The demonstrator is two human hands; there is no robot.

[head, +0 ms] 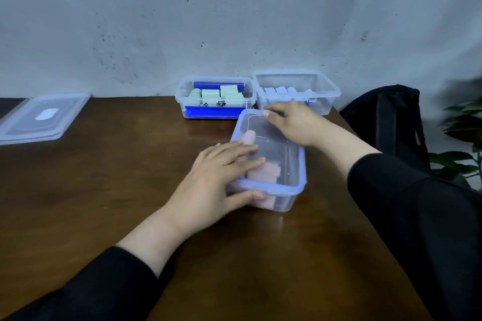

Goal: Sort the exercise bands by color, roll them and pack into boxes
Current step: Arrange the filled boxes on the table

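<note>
1. Clear plastic, blue-rimmed: the near box sits on the brown wooden table with its lid laid on top. Rolled pink bands show through the lid and the front wall.
2. The left hand lies on the box's near left corner — fingers fairly straight and flat across the lid, thumb pressed against the front wall below the rim.
3. The right hand rests on the lid's far right edge, fingers slightly bent over the rim with the fingertips on the lid; whether it pinches the edge or only presses on it, I cannot tell.
4. Both arms wear black sleeves.
5. Behind the near box, against the grey wall, stand two open boxes side by side. The left one holds rolled pale green bands and blue pieces at its front and back, with a label whose writing is too small to read.
6. The right one holds rolled white bands.
7. At the table's far left lie spare clear lids — apparently stacked.
8. Off the right edge are a black bag and green plant leaves.
</note>
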